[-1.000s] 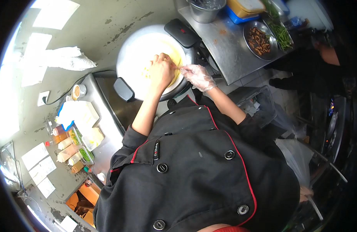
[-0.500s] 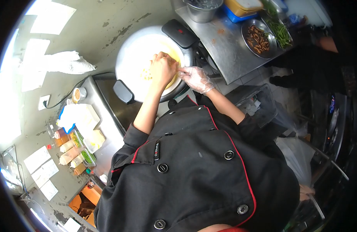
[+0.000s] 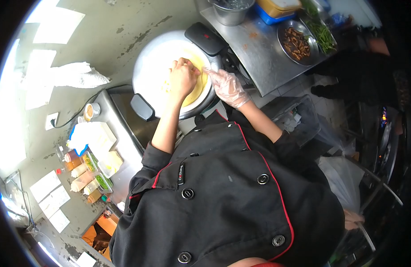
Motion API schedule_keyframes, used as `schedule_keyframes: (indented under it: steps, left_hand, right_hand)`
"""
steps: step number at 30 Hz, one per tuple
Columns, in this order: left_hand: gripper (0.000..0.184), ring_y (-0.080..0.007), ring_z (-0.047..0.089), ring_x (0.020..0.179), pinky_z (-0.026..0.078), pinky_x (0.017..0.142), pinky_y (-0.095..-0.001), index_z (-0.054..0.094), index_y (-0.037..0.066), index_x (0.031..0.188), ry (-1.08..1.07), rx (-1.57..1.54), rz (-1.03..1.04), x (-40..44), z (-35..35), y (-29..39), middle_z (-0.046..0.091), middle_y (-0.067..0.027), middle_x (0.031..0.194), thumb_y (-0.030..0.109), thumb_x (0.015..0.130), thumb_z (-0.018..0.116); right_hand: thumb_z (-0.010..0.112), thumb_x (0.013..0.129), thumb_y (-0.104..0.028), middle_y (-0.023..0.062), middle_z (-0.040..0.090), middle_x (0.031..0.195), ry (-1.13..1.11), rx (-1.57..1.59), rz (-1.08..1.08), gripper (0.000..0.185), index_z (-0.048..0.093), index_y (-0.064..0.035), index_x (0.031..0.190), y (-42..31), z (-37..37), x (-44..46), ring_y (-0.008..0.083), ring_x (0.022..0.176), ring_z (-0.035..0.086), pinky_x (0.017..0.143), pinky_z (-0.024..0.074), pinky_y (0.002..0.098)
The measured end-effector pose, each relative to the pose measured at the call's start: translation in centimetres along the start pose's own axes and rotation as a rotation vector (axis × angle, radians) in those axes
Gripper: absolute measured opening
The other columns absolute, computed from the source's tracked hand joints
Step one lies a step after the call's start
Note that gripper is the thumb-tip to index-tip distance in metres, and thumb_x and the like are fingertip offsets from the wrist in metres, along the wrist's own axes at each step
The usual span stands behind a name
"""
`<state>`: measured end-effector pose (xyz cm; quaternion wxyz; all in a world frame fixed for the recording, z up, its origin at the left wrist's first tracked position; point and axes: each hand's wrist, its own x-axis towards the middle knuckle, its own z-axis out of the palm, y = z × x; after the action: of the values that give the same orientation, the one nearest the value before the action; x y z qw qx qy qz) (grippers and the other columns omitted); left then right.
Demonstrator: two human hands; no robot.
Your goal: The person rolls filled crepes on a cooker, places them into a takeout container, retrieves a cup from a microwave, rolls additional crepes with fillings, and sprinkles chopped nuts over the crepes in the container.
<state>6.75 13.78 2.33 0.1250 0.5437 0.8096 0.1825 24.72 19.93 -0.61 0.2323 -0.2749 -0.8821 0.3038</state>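
A large round pan [image 3: 147, 58] with black handles holds something pale and yellow [image 3: 197, 91], its left side washed out by glare. Over the middle of the pan is my bare left hand [image 3: 184, 78], fingers curled and pressed together above small pale pieces [image 3: 166, 85]; whatever they hold is too small to make out. At the pan's right rim, my right hand [image 3: 227, 86] wears a clear plastic glove. Its fingers are extended toward the yellow layer, close beside my left hand, and nothing shows in them.
On the right steel counter [image 3: 259, 58] stand a metal pot [image 3: 232, 14], a bowl of brown strips [image 3: 297, 44] and green vegetables [image 3: 323, 38]. Sauce bottles [image 3: 83, 181] line the left counter [image 3: 125, 149]. Another person's dark-clothed legs [image 3: 357, 78] show at right.
My hands have moved slightly apart. The right hand's fingers, pinched together before, are now extended, and my left hand has shifted a little left.
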Motion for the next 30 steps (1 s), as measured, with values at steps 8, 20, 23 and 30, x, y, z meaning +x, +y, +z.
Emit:
schedule_keyframes:
  steps: [8,20,23,30]
  left_hand:
    - [0.013,-0.0282,0.053,0.11,0.041,0.091,-0.0477,0.075,0.008,0.083,0.014,0.08,0.072,0.1,0.3,-0.2,0.061,-0.0072,0.113,0.019,0.077,0.073]
    - [0.011,-0.0303,0.052,0.11,0.04,0.09,-0.0506,0.074,0.006,0.083,0.017,0.114,0.102,0.3,0.7,-0.1,0.06,-0.0073,0.114,0.016,0.078,0.072]
    - [0.011,-0.0302,0.052,0.111,0.04,0.091,-0.0508,0.074,0.007,0.084,0.004,0.127,0.1,0.5,1.0,-0.4,0.06,-0.0079,0.115,0.016,0.078,0.071]
    - [0.013,-0.0312,0.052,0.11,0.041,0.089,-0.0516,0.074,0.006,0.085,-0.005,0.142,0.107,0.5,0.3,-0.1,0.059,-0.0103,0.116,0.016,0.078,0.068]
  right_hand:
    - [0.057,0.084,-0.009,0.0118,0.057,0.085,-0.027,-0.207,-0.017,0.054,0.06,-0.0292,0.134,0.9,1.3,-0.8,0.0322,0.068,0.062,0.064,0.0539,0.0447]
    - [0.055,0.089,-0.01,0.0131,0.056,0.084,-0.045,-0.256,-0.029,0.038,0.069,-0.0244,0.121,0.3,0.6,-0.7,0.0314,0.067,0.063,0.061,0.0531,0.0448]
    - [0.055,0.09,-0.012,0.0132,0.057,0.084,-0.027,-0.247,-0.083,0.032,0.07,-0.0211,0.117,-0.8,-0.3,-0.5,0.0321,0.067,0.064,0.061,0.053,0.045]
    - [0.053,0.093,-0.014,0.0143,0.059,0.085,-0.07,-0.281,-0.044,0.03,0.068,-0.0198,0.117,-0.7,-0.3,-0.5,0.0322,0.072,0.065,0.063,0.0534,0.0455]
